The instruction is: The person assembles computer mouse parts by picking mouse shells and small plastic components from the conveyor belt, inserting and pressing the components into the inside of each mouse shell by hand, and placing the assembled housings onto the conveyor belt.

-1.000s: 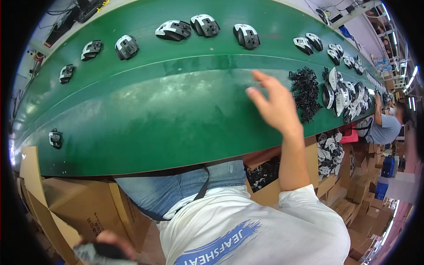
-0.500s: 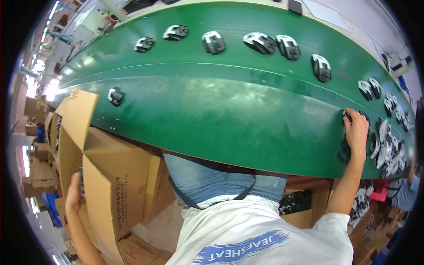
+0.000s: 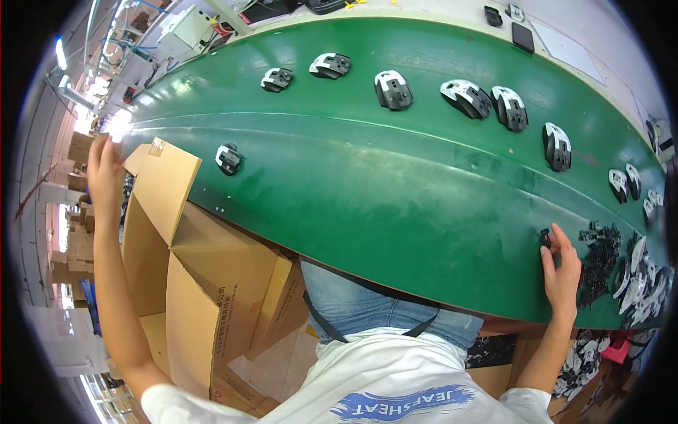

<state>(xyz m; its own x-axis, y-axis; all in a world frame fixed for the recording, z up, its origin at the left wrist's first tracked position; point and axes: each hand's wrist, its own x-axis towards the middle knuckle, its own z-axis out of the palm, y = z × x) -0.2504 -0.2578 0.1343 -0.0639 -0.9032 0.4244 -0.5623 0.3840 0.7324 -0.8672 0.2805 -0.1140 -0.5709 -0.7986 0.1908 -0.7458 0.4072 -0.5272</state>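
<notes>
My right hand [image 3: 561, 274] is over the right part of the green table [image 3: 395, 212], with a small black plastic part [image 3: 545, 239] pinched between thumb and fingers. Just right of it lies a pile of small black plastic parts [image 3: 600, 261]. Beyond that pile is a heap of white and black mouse shells [image 3: 644, 283]. My left hand [image 3: 106, 166] is raised at the far left, past the open cardboard box [image 3: 233, 261]. Its fingers point upward and look apart, with nothing visible in them, though glare blurs the tips. One black-and-white mouse shell [image 3: 228, 159] sits near the box flap.
Spaced along the table's far side are several mouse shells [image 3: 393, 90]. A dark phone-like object [image 3: 522, 38] lies on the back ledge. Below the table at right, a carton [image 3: 487, 378] holds black parts, near a pink-red container [image 3: 616, 351]. Stacked cartons [image 3: 79, 247] stand at left.
My left hand has come up out of the open box, and the dark item seen at it earlier no longer shows. My right hand has drawn away from the black pile with a small part. The view has shifted.
</notes>
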